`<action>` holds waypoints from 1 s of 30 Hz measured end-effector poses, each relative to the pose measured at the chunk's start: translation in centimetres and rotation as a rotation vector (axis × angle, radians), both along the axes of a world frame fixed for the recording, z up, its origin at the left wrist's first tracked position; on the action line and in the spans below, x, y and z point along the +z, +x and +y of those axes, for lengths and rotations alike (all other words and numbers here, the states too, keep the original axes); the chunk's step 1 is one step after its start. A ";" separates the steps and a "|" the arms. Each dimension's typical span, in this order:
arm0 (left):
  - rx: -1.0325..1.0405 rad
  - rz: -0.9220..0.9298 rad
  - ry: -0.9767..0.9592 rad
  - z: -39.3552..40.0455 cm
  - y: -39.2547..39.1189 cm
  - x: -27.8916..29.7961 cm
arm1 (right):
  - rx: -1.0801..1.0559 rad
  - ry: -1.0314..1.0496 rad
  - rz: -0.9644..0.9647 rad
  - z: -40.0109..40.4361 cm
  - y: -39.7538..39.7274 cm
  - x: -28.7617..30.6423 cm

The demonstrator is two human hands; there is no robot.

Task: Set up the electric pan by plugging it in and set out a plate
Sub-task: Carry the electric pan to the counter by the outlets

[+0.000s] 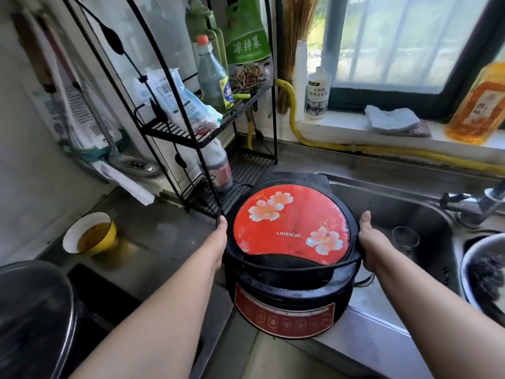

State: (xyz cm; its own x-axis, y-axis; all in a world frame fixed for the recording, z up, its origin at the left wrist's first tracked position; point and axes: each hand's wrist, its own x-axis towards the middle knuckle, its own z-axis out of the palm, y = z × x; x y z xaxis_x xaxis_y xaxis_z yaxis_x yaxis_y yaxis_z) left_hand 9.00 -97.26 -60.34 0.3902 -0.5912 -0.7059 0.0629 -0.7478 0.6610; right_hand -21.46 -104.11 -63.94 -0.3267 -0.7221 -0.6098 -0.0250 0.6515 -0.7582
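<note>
The electric pan [289, 242] is round and black, with a red flowered lid and a red control panel facing me. It is held over the counter's front edge, beside the sink. My left hand [220, 239] grips its left side and my right hand [370, 242] grips its right side. A black cord [237, 188] loops out behind the pan toward the wire rack; its plug is hidden. No plate is in view.
A black wire rack [202, 138] with bottles and bags stands behind the pan. A yellow bowl [90, 233] of liquid sits on the counter [164, 236] at left. The steel sink [404, 214] holds a glass; a faucet [475, 203] is at right. A pot lid [32, 318] lies bottom left.
</note>
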 end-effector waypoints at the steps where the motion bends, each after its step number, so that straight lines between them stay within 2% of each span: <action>1: -0.003 -0.004 0.006 0.4 -0.3 0.1 | -0.004 0.006 0.005 0.4 -0.4 -0.1; 6: 0.045 -0.040 0.030 3.7 -2.7 1.1 | 0.018 -0.002 0.057 2.6 -2.5 0.3; 13: 0.166 -0.078 -0.078 12.5 -7.2 4.4 | 0.163 -0.059 0.037 8.0 -5.8 4.6; 20: 0.366 -0.065 -0.131 28.0 -14.6 6.1 | 0.311 -0.139 -0.078 18.8 -10.4 7.7; 26: 0.492 -0.036 -0.062 43.2 -18.8 6.8 | 0.491 -0.057 -0.205 29.8 -10.8 8.0; 30: 0.602 -0.055 -0.006 52.4 -19.5 6.7 | 0.553 -0.050 -0.135 37.4 -9.3 7.5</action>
